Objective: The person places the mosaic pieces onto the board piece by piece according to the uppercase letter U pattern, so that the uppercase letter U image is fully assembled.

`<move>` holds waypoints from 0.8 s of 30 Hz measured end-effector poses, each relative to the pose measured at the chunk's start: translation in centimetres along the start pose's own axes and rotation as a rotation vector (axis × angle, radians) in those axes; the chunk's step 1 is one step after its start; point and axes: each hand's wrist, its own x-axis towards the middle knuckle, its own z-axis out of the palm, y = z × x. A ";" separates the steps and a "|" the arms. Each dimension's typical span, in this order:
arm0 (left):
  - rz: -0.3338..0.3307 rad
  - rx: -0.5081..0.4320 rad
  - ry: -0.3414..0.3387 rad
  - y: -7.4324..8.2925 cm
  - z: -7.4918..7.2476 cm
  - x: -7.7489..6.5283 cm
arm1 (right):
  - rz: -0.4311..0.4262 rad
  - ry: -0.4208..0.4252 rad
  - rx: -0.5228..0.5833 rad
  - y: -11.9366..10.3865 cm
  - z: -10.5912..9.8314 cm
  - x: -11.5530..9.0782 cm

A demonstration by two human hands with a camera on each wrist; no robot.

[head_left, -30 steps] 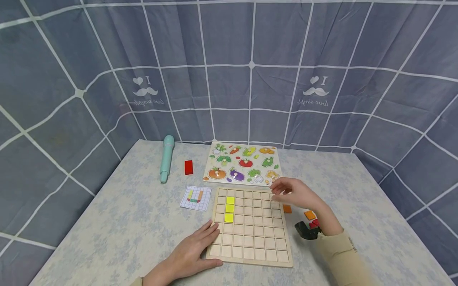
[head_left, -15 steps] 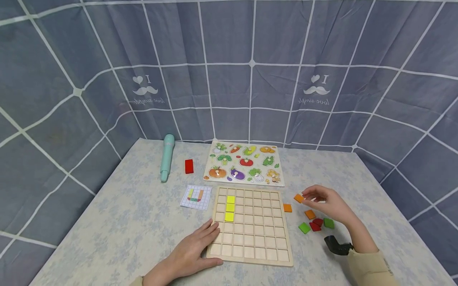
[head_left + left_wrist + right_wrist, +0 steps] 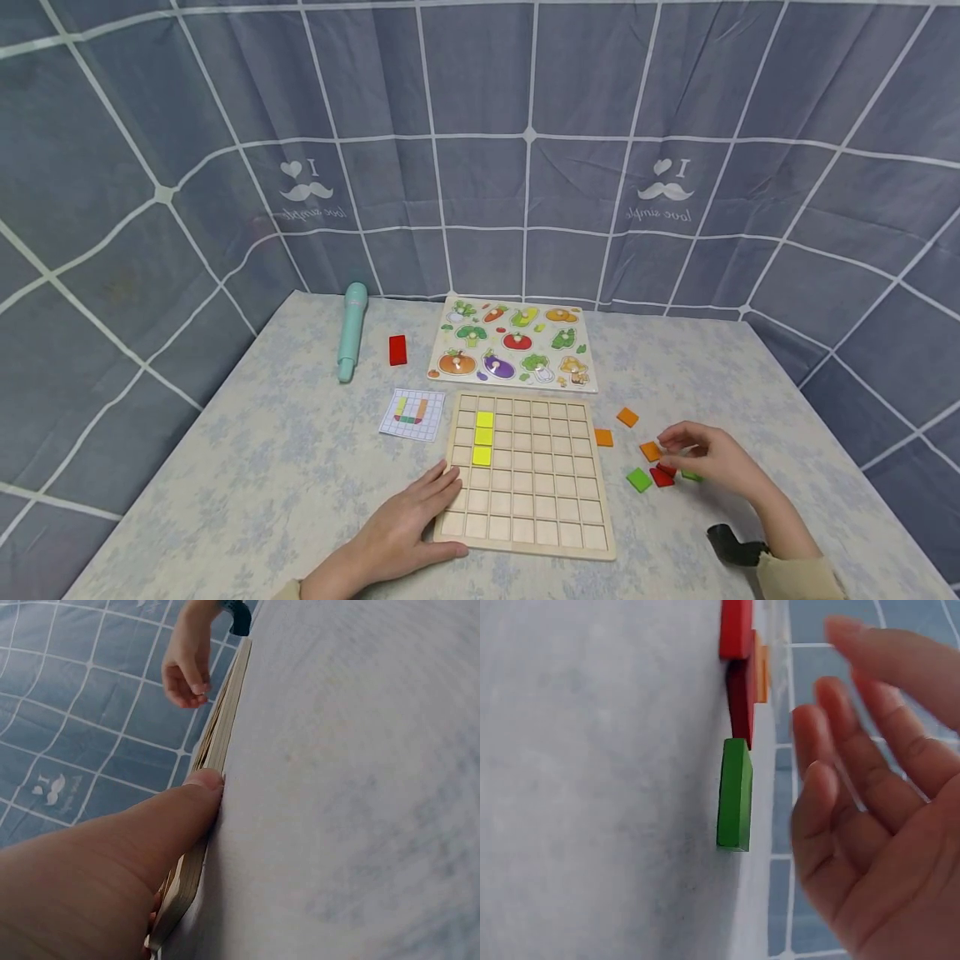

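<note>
My left hand (image 3: 405, 525) lies on the left edge of a wooden grid board (image 3: 555, 529), fingers straight over the rim. In the left wrist view its thumb (image 3: 180, 802) presses along the board's side. Three yellow square tiles (image 3: 483, 437) fill a short column in the board's upper left. Right of the board, my right hand (image 3: 712, 458) hovers over loose tiles, its fingers loosely bent and holding nothing. Beneath or close to it are an orange tile (image 3: 650, 451), red pieces (image 3: 662, 477) and a green tile (image 3: 735, 795); another green tile (image 3: 639, 479) lies nearer the board.
Two more orange tiles, one of them the farther tile (image 3: 627, 417), lie by the board's right side. Behind the board is a vegetable peg puzzle (image 3: 510, 343). A pattern card (image 3: 412, 414), a red block (image 3: 397, 350) and a teal microphone (image 3: 351, 333) are to the left.
My right hand has moved from the board's upper right corner, past the farther orange tile, to the loose red and green pieces. My left hand has stayed on the board.
</note>
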 end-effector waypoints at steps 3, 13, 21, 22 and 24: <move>0.002 -0.006 0.000 0.0 0.0 0.0 | 0.017 0.001 -0.011 0.6 0.0 -0.2; 0.007 0.001 -0.004 0.0 0.0 0.0 | 0.060 -0.004 -0.007 2.0 0.1 -0.8; 0.000 0.003 -0.004 0.0 0.0 -0.1 | 0.085 0.000 -0.023 2.3 0.2 -1.0; 0.001 0.001 -0.004 0.0 0.0 -0.1 | 0.093 -0.002 -0.021 2.3 0.1 -1.0; 0.001 -0.003 -0.003 0.0 0.0 -0.1 | 0.094 -0.015 -0.021 2.3 0.1 -1.1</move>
